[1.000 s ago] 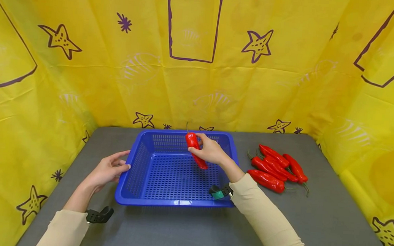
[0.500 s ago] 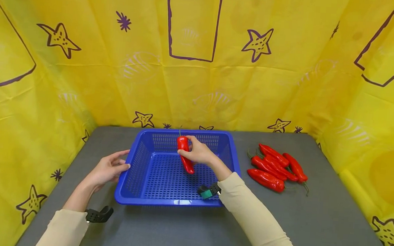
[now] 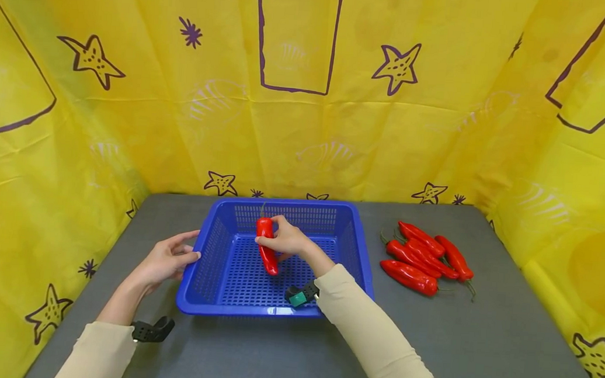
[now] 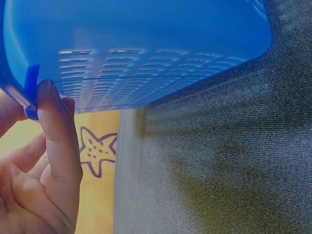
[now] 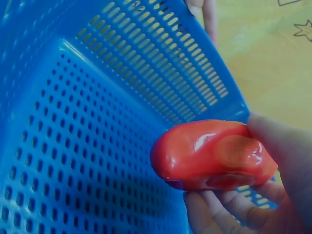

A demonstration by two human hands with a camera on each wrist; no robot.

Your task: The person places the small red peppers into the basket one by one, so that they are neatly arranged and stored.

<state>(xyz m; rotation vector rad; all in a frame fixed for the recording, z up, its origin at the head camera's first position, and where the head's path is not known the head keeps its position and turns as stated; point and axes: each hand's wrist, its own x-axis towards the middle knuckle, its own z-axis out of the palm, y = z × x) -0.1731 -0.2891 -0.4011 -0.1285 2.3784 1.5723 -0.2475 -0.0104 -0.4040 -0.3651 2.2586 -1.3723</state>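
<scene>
A long red pepper (image 3: pixel 267 248) with a thin green stem hangs tilted over the blue plastic basket (image 3: pixel 273 313), pinched between the thumb and fingers of my right hand (image 3: pixel 289 239). In the right wrist view the pepper (image 5: pixel 209 153) is close up, above the slotted basket floor, its tip toward the camera. My left hand (image 3: pixel 164 259) pinches the basket's left rim, thumb on one side and fingers on the other. The left wrist view has the thumb of that hand (image 4: pixel 58 141) against the rim, with the basket's slotted wall (image 4: pixel 126 58) beyond.
Several red peppers (image 3: pixel 424 259) lie in a loose pile on the grey table (image 3: pixel 481 342), right of the basket. A yellow cloth (image 3: pixel 295 141) with purple starfish drawings hangs behind the table and along both sides.
My right hand has carried the pepper left and somewhat lower, from the basket's back right toward its middle left. The left hand stays on the rim, and the peppers on the table have not moved.
</scene>
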